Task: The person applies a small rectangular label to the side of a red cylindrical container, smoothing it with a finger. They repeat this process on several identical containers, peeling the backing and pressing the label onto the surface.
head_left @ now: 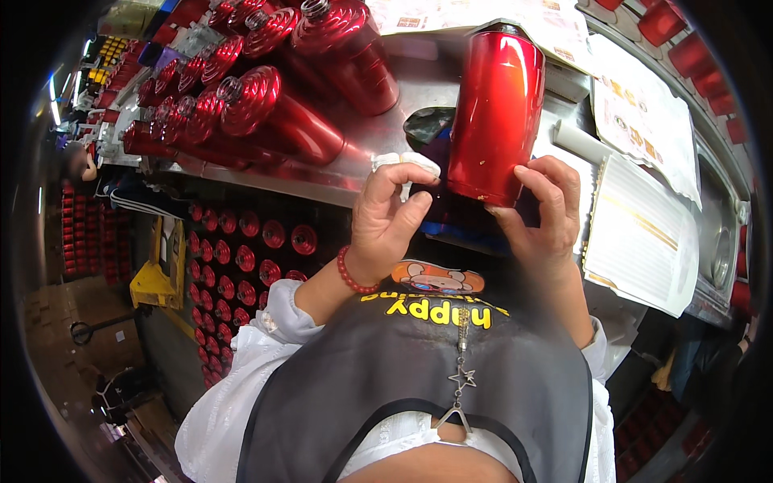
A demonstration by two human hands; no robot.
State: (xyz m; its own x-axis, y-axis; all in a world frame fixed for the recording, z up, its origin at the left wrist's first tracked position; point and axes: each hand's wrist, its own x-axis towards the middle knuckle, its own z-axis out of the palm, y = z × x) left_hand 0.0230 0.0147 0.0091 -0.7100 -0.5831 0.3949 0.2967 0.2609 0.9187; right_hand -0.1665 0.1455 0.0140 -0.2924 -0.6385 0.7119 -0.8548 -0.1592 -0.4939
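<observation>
A glossy red cylinder (pixel 497 113) with a dark far end lies tilted in front of me, above the steel table. My right hand (pixel 547 205) grips its near end, thumb under the lower rim and fingertips on the right side. A small light mark shows on that rim. To the left of it, my left hand (pixel 388 211) is curled round a folded white cloth pad (pixel 408 163), thumb and forefinger slightly apart. A gap separates this hand from the cylinder. Behind the cylinder's left side sits a dark bundle (pixel 429 125), partly hidden, its kind unclear.
Several red cylinders with stepped, ringed tops (pixel 251 101) crowd the steel table (pixel 358 149) at the left. Printed paper sheets (pixel 644 121) and a white striped stack (pixel 640 233) lie at the right. More red pieces (pixel 245 258) are stacked below, beside a yellow pallet jack (pixel 158 282).
</observation>
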